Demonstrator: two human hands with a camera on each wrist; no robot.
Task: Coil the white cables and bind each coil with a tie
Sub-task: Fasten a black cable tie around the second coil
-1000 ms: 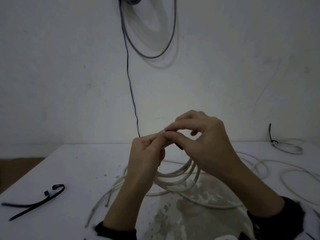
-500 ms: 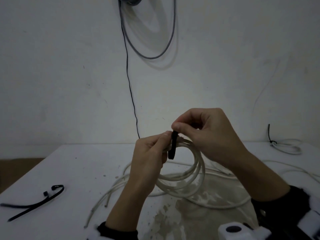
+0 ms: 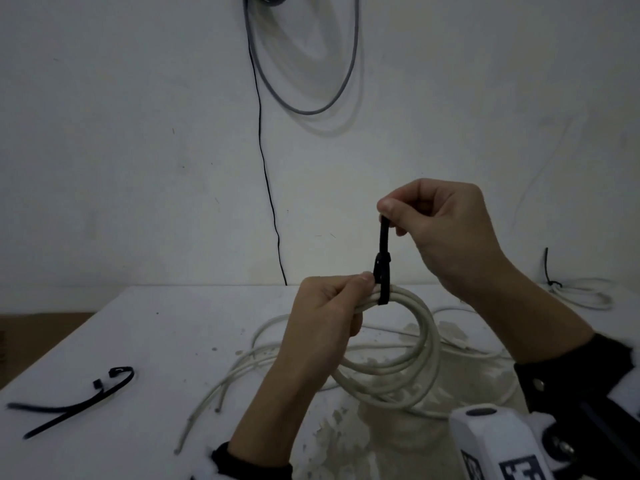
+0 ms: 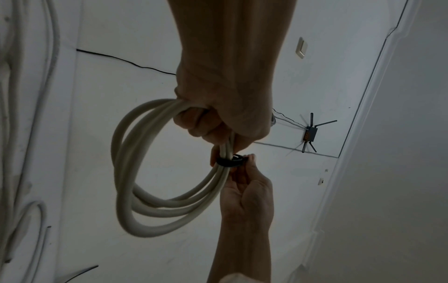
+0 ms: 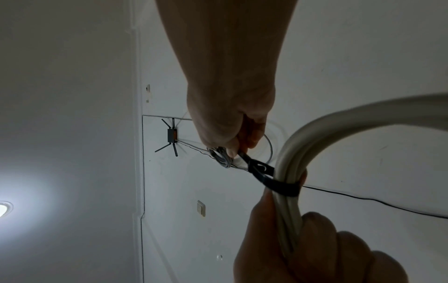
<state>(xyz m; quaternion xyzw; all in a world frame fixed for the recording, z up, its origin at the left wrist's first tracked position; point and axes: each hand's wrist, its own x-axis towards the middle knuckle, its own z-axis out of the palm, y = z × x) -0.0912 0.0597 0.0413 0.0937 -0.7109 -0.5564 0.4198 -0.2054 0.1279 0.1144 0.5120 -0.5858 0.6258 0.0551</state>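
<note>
My left hand (image 3: 332,306) grips a coil of white cable (image 3: 412,358) at its top, above the table; the same coil (image 4: 135,172) hangs from that fist in the left wrist view. A black tie (image 3: 382,265) is looped round the coil's strands just right of my left thumb, and its tail runs up through its head. My right hand (image 3: 398,213) pinches the tail's end between thumb and forefinger, above the coil. The right wrist view shows the tie (image 5: 271,178) wrapped round the bundle (image 5: 290,191), with my left hand (image 5: 315,249) below it.
Loose white cable (image 3: 235,379) trails over the white table (image 3: 156,341) under the coil. Two spare black ties (image 3: 69,403) lie near the left front edge. A bound white coil (image 3: 581,289) lies at the far right. Grey and black wires hang on the wall.
My right hand has risen and drawn the black tie's tail upward through its head. The loop round the coil has tightened. My left hand kept its grip on the coil.
</note>
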